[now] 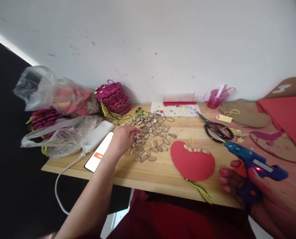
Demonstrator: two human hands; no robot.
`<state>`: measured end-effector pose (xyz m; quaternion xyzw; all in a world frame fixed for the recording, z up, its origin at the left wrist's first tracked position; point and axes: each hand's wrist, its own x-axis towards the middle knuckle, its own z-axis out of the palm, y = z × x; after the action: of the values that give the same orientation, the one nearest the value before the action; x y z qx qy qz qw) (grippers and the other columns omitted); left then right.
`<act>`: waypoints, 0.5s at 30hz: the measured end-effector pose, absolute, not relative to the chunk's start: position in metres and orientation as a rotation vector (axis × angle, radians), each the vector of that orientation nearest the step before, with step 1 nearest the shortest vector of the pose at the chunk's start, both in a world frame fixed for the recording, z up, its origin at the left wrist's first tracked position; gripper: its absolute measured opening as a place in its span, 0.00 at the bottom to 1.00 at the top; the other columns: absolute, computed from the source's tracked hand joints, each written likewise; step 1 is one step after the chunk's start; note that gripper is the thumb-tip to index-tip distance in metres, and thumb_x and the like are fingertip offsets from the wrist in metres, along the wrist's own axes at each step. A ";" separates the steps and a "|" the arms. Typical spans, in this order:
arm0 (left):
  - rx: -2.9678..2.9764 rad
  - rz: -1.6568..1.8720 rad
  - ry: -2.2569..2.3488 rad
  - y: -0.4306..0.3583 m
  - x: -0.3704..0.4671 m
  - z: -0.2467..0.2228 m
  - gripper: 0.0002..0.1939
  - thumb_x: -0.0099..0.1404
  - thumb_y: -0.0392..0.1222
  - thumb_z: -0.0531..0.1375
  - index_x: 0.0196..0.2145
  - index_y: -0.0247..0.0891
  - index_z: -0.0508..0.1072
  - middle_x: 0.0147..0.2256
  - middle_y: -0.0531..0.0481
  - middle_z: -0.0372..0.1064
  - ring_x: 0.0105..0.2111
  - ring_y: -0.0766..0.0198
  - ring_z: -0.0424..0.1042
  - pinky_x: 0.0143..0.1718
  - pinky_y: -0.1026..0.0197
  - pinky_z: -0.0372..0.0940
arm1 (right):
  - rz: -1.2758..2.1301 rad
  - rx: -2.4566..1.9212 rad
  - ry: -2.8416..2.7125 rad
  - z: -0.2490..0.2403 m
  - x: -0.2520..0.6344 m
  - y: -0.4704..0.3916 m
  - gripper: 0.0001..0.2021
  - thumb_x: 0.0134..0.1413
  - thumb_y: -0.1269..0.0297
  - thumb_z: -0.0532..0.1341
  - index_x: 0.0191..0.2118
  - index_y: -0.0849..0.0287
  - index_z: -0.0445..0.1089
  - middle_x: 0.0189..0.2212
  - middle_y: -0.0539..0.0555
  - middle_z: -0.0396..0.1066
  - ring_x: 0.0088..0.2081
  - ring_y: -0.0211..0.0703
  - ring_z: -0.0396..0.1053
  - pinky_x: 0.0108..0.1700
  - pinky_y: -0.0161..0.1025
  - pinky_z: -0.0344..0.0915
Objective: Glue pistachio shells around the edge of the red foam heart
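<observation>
Left hand (123, 137), fingers curled at the left edge of peanut pile (151, 130), grip unclear, right hand (264, 200) wrapped around blue glue gun (252, 158)

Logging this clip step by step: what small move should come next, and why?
Probably the left hand should carry one piece from the peanut shell pile to the red cutout: that hand is at the pile, the row of shells lines only the cutout's top, and the right hand holds the glue gun.
</observation>
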<state>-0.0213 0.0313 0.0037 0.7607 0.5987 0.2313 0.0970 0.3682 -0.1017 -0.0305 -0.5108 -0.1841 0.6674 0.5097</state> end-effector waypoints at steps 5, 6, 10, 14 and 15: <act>2.338 0.707 1.577 0.032 -0.006 -0.006 0.10 0.63 0.34 0.60 0.39 0.41 0.81 0.38 0.48 0.79 0.41 0.57 0.75 0.47 0.55 0.68 | 1.625 -1.214 -0.402 -0.029 0.368 -0.102 0.15 0.47 0.52 0.73 0.40 0.48 0.76 0.36 0.55 0.81 0.41 0.58 0.79 0.38 0.47 0.78; 2.357 0.690 1.564 0.032 -0.003 -0.007 0.10 0.63 0.34 0.61 0.39 0.41 0.80 0.39 0.48 0.79 0.42 0.56 0.75 0.48 0.54 0.68 | 1.628 -1.212 -0.385 -0.030 0.368 -0.102 0.15 0.46 0.52 0.73 0.40 0.48 0.76 0.37 0.55 0.81 0.42 0.59 0.79 0.40 0.48 0.79; 2.389 0.680 1.559 0.033 0.002 -0.014 0.09 0.63 0.34 0.62 0.41 0.40 0.80 0.39 0.47 0.77 0.43 0.56 0.74 0.48 0.54 0.68 | 1.641 -1.199 -0.352 -0.031 0.369 -0.102 0.15 0.46 0.53 0.74 0.40 0.47 0.76 0.42 0.55 0.81 0.45 0.58 0.79 0.45 0.50 0.78; 2.315 0.691 1.601 0.034 0.004 -0.019 0.07 0.64 0.35 0.62 0.39 0.39 0.80 0.38 0.46 0.77 0.41 0.57 0.74 0.46 0.55 0.68 | 1.649 -1.197 -0.358 -0.032 0.370 -0.103 0.14 0.47 0.53 0.73 0.40 0.47 0.76 0.43 0.55 0.80 0.44 0.58 0.78 0.45 0.50 0.78; 2.300 0.696 1.606 0.034 0.005 -0.020 0.07 0.64 0.35 0.62 0.39 0.38 0.80 0.38 0.47 0.77 0.41 0.57 0.74 0.46 0.55 0.68 | 1.651 -1.195 -0.359 -0.032 0.371 -0.103 0.14 0.47 0.53 0.73 0.41 0.47 0.76 0.43 0.55 0.80 0.44 0.57 0.79 0.44 0.49 0.78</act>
<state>0.0051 0.0342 -0.0195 0.7895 0.5513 0.2388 0.1253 0.3710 -0.1025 -0.0320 -0.4966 -0.1493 0.6857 0.5108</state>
